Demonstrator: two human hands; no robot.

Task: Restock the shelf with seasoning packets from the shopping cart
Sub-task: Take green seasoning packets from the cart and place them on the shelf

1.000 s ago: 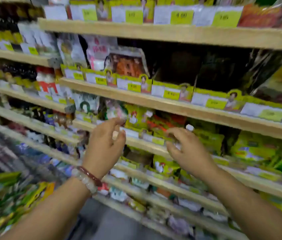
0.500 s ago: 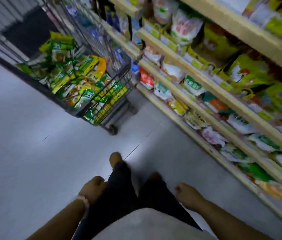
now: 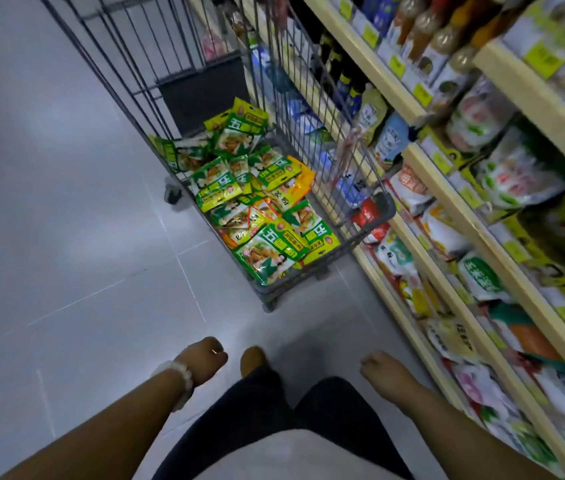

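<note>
A wire shopping cart (image 3: 371, 209) stands ahead of me on the floor, against the shelf. Several green and yellow seasoning packets (image 3: 260, 209) lie piled in its basket. My left hand (image 3: 203, 358), with a bead bracelet at the wrist, hangs low beside my leg with loosely curled fingers and holds nothing. My right hand (image 3: 383, 370) hangs the same way on the other side, empty. Both hands are well short of the cart. The wooden shelf (image 3: 447, 209) with bagged goods runs along the right.
Grey tiled floor (image 3: 66, 237) stretches to the left of the cart. Bottles (image 3: 423, 26) stand on the upper shelf boards at the top right. My dark trousers and one shoe (image 3: 253, 362) show at the bottom centre.
I turned away from the shelf, where both hands were raised to the packets. My arms dropped to my sides, and the cart is now nearer and more centred than half a second ago.
</note>
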